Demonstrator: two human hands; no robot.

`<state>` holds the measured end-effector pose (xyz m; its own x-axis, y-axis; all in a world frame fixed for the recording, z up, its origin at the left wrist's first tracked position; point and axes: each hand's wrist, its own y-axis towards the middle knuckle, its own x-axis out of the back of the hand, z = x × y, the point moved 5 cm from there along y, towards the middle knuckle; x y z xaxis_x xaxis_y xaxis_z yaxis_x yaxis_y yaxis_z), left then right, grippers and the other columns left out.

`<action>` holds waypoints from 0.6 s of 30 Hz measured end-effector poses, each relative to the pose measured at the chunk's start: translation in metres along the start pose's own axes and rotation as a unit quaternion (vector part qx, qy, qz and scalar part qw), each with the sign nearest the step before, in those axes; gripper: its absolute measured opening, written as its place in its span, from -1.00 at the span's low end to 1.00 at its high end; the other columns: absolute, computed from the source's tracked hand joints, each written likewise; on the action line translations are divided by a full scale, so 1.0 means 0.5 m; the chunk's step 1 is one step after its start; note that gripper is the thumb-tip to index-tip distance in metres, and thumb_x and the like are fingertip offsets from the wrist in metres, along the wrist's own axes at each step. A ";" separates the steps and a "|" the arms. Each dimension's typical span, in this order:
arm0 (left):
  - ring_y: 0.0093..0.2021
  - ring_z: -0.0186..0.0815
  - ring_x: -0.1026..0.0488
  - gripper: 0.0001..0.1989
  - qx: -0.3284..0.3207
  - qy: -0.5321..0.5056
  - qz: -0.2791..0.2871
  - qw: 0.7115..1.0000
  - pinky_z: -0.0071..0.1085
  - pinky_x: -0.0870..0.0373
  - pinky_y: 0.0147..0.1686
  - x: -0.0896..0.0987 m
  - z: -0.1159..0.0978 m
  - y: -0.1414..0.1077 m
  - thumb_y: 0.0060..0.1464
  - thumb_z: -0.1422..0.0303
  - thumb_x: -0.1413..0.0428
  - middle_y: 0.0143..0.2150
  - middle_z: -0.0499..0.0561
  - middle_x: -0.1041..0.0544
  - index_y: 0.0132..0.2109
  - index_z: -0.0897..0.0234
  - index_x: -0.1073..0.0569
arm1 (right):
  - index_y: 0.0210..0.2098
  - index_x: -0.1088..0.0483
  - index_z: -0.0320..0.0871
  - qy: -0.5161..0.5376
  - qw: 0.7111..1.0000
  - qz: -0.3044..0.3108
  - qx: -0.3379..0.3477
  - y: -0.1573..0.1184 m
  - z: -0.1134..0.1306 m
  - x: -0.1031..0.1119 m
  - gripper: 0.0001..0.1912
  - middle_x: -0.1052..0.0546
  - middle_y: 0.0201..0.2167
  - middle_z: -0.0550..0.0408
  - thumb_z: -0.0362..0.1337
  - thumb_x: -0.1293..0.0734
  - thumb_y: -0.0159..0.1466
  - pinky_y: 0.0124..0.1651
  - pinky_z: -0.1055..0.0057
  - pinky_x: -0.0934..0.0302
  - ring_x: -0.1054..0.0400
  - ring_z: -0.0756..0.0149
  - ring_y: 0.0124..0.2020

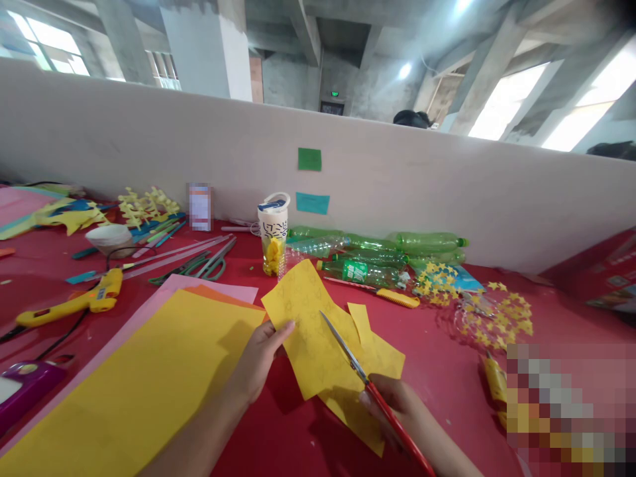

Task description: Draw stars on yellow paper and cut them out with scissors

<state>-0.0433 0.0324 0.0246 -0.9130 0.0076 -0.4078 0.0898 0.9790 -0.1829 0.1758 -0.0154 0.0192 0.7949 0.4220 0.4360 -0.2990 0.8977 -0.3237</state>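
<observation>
My left hand [261, 358] pinches the left edge of a yellow sheet [298, 311] with faint star outlines drawn on it. In my right hand [397, 404] is a pair of scissors [352, 361] with red handles; its blades lie over the sheet, pointing up and left, and look nearly closed. Below and to the right of the held sheet are more yellow paper pieces [390, 358]. Large yellow sheets [163, 358] lie on pink and orange ones beside my left forearm. Whether the blades grip any paper I cannot tell.
Green plastic bottles [377, 271] lie along the white partition, near a yellow utility knife [397, 298] and yellow star strings [497, 318]. A white-lidded cup [273, 232] stands upright. At left are a yellow glue gun [99, 295], green scissors [213, 265] and a paper cup [109, 238].
</observation>
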 end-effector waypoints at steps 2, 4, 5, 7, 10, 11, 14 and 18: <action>-0.16 -0.08 -0.50 -0.65 -0.002 0.010 -0.014 1.000 -0.26 -0.37 -0.16 0.005 0.001 0.002 0.00 0.21 -0.17 -0.20 0.17 -0.58 -0.12 0.38 -0.52 | -0.55 -0.14 -0.17 -0.019 1.000 0.008 0.015 -0.006 0.012 0.004 -0.58 -0.18 -0.63 0.23 0.05 -0.24 0.18 -0.57 0.57 0.04 -0.07 0.49 -0.59; -0.17 -0.09 -0.50 -0.65 -0.004 0.022 -0.002 1.000 -0.26 -0.37 -0.15 0.001 0.002 0.002 0.01 0.21 -0.17 -0.21 0.16 -0.59 -0.12 0.37 -0.52 | -0.55 -0.14 -0.18 -0.034 0.999 0.011 0.031 -0.011 0.022 0.006 -0.57 -0.18 -0.61 0.22 0.05 -0.23 0.19 -0.55 0.56 0.05 -0.05 0.48 -0.57; -0.17 -0.09 -0.50 -0.65 -0.003 0.027 0.010 1.000 -0.26 -0.37 -0.15 -0.003 0.002 0.001 0.01 0.21 -0.17 -0.20 0.14 -0.59 -0.12 0.36 -0.52 | -0.54 -0.15 -0.18 -0.038 0.998 0.012 0.039 -0.013 0.025 0.007 -0.57 -0.19 -0.61 0.22 0.06 -0.23 0.19 -0.54 0.56 0.05 -0.05 0.48 -0.56; -0.18 -0.09 -0.50 -0.66 0.002 0.045 0.029 0.999 -0.28 -0.37 -0.17 -0.010 0.004 -0.003 0.02 0.21 -0.16 -0.19 0.12 -0.59 -0.12 0.34 -0.53 | -0.52 -0.16 -0.19 -0.038 0.998 0.015 0.053 -0.016 0.030 0.008 -0.56 -0.20 -0.59 0.21 0.07 -0.22 0.19 -0.53 0.55 0.05 -0.05 0.48 -0.55; -0.20 -0.10 -0.50 -0.69 0.000 0.080 0.035 0.996 -0.32 -0.37 -0.20 -0.013 0.005 -0.006 0.04 0.20 -0.13 -0.21 0.09 -0.59 -0.15 0.32 -0.55 | -0.51 -0.19 -0.20 -0.026 0.998 0.015 0.053 -0.018 0.036 0.007 -0.54 -0.24 -0.59 0.20 0.10 -0.21 0.19 -0.53 0.55 0.04 -0.07 0.47 -0.56; -0.20 -0.11 -0.50 -0.70 -0.004 0.088 0.037 0.995 -0.33 -0.37 -0.20 -0.013 0.005 -0.006 0.05 0.20 -0.13 -0.21 0.09 -0.60 -0.16 0.31 -0.55 | -0.52 -0.20 -0.20 -0.018 0.999 0.013 0.047 -0.019 0.038 0.007 -0.53 -0.24 -0.61 0.20 0.11 -0.20 0.19 -0.54 0.55 0.04 -0.08 0.47 -0.56; -0.19 -0.11 -0.50 -0.70 -0.011 0.097 0.035 0.995 -0.34 -0.36 -0.19 -0.012 0.005 -0.006 0.05 0.20 -0.13 -0.21 0.08 -0.59 -0.15 0.30 -0.55 | -0.51 -0.24 -0.20 0.014 1.000 0.009 0.024 -0.020 0.042 0.006 -0.52 -0.24 -0.66 0.22 0.12 -0.18 0.20 -0.55 0.55 0.02 -0.10 0.46 -0.59; -0.18 -0.13 -0.50 -0.69 0.001 0.089 0.043 0.995 -0.33 -0.36 -0.14 -0.015 0.005 -0.006 0.06 0.19 -0.12 -0.19 0.08 -0.59 -0.14 0.30 -0.55 | -0.55 -0.23 -0.19 0.042 0.999 0.014 -0.001 -0.016 0.037 -0.001 -0.52 -0.24 -0.69 0.22 0.13 -0.21 0.16 -0.57 0.55 0.01 -0.13 0.47 -0.63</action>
<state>-0.0357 0.0291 0.0261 -0.9580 0.1264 -0.2575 0.1704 0.9729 -0.1563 0.1678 -0.0203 0.0370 0.8275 0.4351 0.3549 -0.3208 0.8851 -0.3371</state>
